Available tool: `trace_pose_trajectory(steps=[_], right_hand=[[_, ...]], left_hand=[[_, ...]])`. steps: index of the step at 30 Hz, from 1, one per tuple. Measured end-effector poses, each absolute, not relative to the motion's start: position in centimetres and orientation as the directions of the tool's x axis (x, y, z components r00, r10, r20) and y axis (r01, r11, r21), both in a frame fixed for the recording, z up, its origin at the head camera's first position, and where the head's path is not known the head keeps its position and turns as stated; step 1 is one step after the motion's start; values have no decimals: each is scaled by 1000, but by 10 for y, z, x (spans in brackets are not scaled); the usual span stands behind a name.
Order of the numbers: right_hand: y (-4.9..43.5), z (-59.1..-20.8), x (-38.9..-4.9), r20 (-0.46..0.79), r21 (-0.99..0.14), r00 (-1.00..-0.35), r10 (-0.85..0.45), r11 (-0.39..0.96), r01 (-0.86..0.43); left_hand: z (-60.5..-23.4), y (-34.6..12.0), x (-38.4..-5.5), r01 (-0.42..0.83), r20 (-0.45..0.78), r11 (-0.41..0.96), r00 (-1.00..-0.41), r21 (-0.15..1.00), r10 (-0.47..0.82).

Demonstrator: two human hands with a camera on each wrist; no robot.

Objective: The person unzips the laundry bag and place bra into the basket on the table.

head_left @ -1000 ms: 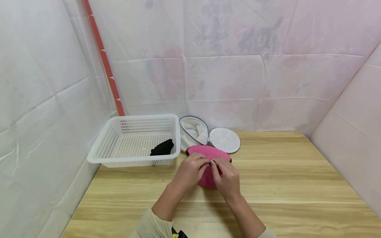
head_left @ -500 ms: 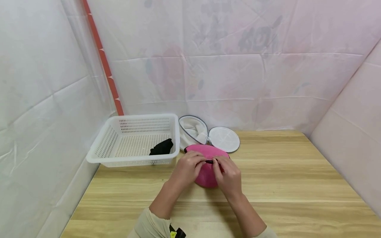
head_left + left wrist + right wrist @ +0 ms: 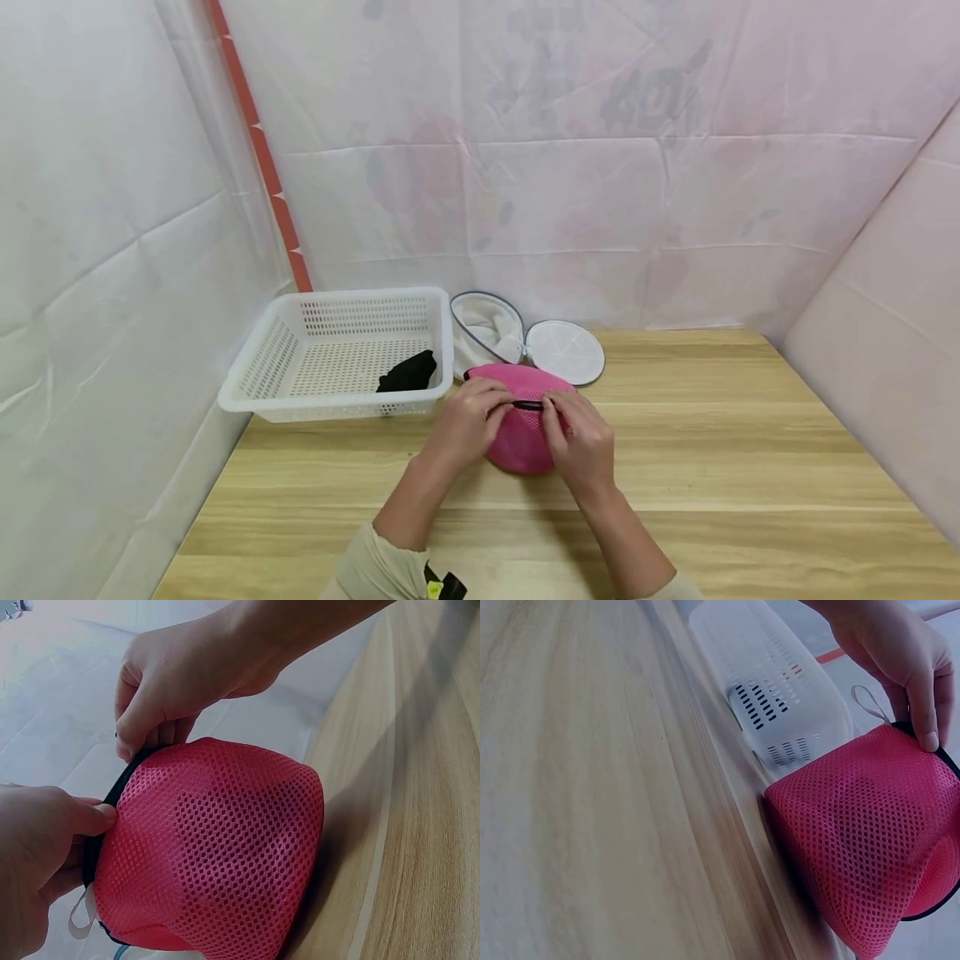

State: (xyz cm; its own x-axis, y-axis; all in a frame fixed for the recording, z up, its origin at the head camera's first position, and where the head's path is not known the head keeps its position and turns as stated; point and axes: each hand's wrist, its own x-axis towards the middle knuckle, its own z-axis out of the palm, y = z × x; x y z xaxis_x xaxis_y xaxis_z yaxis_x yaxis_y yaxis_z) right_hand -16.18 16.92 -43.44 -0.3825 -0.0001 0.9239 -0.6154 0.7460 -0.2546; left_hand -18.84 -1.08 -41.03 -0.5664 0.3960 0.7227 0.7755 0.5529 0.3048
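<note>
A pink mesh laundry bag with black trim along its edge stands in the middle of the table in the head view. My left hand pinches that trim between thumb and fingers, beside a small pale loop on the bag. A short way to the right, my right hand pinches the same black edge, with a stretch of it showing between the two hands. In the right wrist view the mesh bulges below the left hand's grip. Whatever lies inside the bag is hidden.
A white perforated basket stands at the left, a black cloth item in its right corner. Behind the pink bag lies a white mesh bag with its round white end folded out. White sheeting encloses the wooden table.
My hands have drawn slightly apart along the bag's edge, the right hand shifting right and the left hand left. More of the black trim shows between them.
</note>
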Motion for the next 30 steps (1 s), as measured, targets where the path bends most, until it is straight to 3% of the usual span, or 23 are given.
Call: trace_pose_trajectory(steps=[5, 13, 30], right_hand=[[169, -435, -160, 916, -268, -402, -1, 745, -611], [168, -435, -159, 919, -253, -393, -18, 738, -626], [162, -437, -159, 928, -208, -367, -59, 736, -644]], left_hand=[[-410, -10, -188, 783, 733, 555, -549, 281, 402], [-407, -3, -181, 773, 704, 564, -573, 291, 421], [-412, 7, -178, 801, 732, 536, -529, 265, 429]])
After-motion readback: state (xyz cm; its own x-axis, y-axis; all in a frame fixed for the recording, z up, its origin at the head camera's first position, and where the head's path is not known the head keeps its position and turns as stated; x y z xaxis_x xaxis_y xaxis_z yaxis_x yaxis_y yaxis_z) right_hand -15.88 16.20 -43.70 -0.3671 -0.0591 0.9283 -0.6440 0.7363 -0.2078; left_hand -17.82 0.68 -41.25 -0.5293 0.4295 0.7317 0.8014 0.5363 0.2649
